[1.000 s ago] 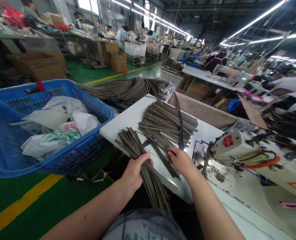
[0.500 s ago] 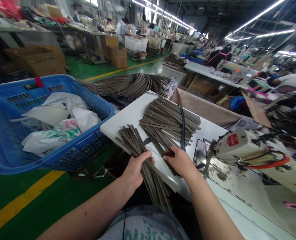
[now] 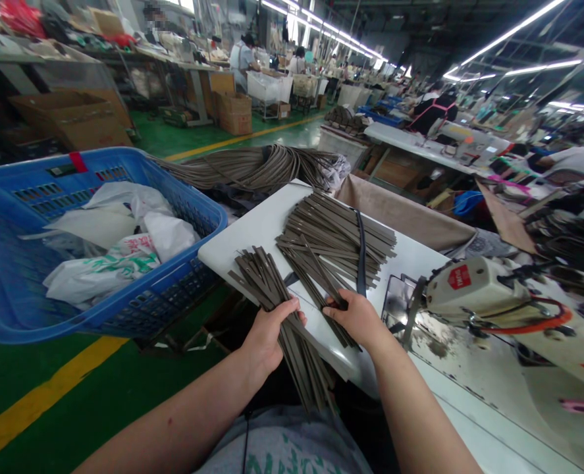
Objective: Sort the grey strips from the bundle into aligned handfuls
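A bundle of grey-brown strips (image 3: 257, 280) is clasped in my left hand (image 3: 270, 332), its thumb across the top and the lower ends hanging past the table edge toward my lap. My right hand (image 3: 355, 318) pinches a few strips (image 3: 321, 266) of the same kind at their near ends, low over the table. Beyond it a wide pile of such strips (image 3: 331, 227) lies spread on the white tabletop (image 3: 245, 227). One black band (image 3: 361, 253) lies across the right part of that pile. The fingertips of my right hand are partly hidden.
To the left stands a blue plastic basket (image 3: 183, 263) with white bags (image 3: 124, 243) inside. A sewing machine (image 3: 479, 289) occupies the table's right side. Long strips (image 3: 252, 164) lie heaped behind the table. Farther back are cardboard boxes (image 3: 232, 113) and several people at workstations.
My right hand has shifted slightly, and the strips in it now stand a little apart from the ones beneath. My left hand keeps its bundle in the same place.
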A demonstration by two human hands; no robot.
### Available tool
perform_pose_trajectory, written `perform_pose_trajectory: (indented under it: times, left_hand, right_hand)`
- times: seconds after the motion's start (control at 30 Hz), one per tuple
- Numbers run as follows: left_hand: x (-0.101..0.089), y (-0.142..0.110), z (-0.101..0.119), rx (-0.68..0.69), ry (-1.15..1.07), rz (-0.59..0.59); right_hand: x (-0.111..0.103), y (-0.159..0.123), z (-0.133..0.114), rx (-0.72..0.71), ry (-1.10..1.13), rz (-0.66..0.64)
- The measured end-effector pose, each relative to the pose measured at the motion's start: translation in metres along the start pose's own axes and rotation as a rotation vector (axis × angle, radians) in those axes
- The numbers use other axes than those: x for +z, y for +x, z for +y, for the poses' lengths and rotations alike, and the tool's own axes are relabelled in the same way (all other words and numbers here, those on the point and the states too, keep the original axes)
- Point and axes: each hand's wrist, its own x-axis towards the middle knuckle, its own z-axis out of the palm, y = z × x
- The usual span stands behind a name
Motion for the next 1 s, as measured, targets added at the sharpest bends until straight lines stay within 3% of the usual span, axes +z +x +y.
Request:
perform_pose_trajectory:
  times: [0.4,0.6,0.8,1.0]
  left_hand:
    - [0.000,0.000,-0.001,-0.007,0.019,-0.004]
    - [0.000,0.000,-0.001,-0.006,0.010,-0.008]
    - [0.007,-0.004,0.002,-0.026,-0.031,0.019]
    - [0.011,-0.008,0.004,-0.041,-0.053,0.047]
  right_hand:
    - [0.005,-0.001,0.000,-0.014,-0.030,0.033]
    - [0.008,-0.015,-0.019,-0.063,-0.388,0.081]
    - [0.026,-0.028,-0.036,-0.127,-0.804,0.106]
    - [0.032,-0.028,-0.033,-0.172,-0.850,0.173]
